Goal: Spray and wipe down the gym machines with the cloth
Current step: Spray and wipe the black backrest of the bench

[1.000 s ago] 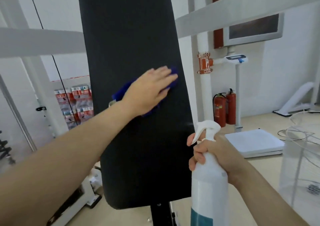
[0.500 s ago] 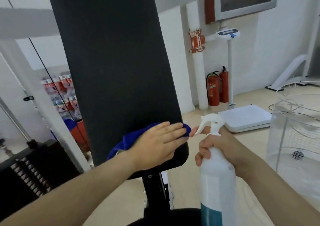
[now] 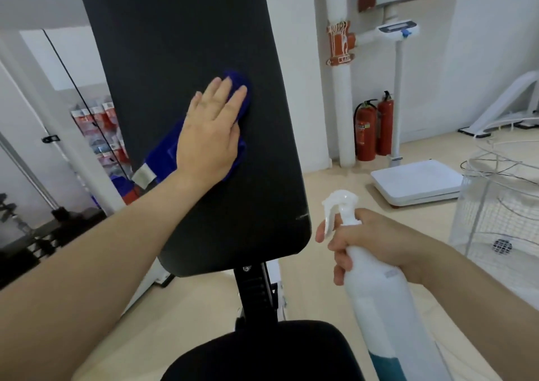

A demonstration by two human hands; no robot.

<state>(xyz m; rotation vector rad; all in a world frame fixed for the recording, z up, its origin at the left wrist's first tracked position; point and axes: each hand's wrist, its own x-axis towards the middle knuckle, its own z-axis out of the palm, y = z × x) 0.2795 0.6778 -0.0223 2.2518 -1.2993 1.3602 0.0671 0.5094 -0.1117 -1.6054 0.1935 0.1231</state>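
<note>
Cloth (image 3: 163, 159): blue, with a pale tag at its lower left corner, spread flat against the upright black back pad (image 3: 180, 36) of the machine, about mid-height on the padding. My left hand (image 3: 210, 135) lies on top of it, fingers straight and together, palm pressing the fabric to the pad; blue shows beyond my fingertips and beside my wrist. My right hand (image 3: 376, 240) is curled round the neck of the white spray bottle (image 3: 376, 290), one finger at the trigger, nozzle facing the pad's lower right corner without touching it. Black seat pad (image 3: 262, 351) sits below. Behind, noted: two red fire extinguishers (image 3: 373, 127), a white floor scale (image 3: 417, 181), a wire basket (image 3: 495, 205) at right.
</note>
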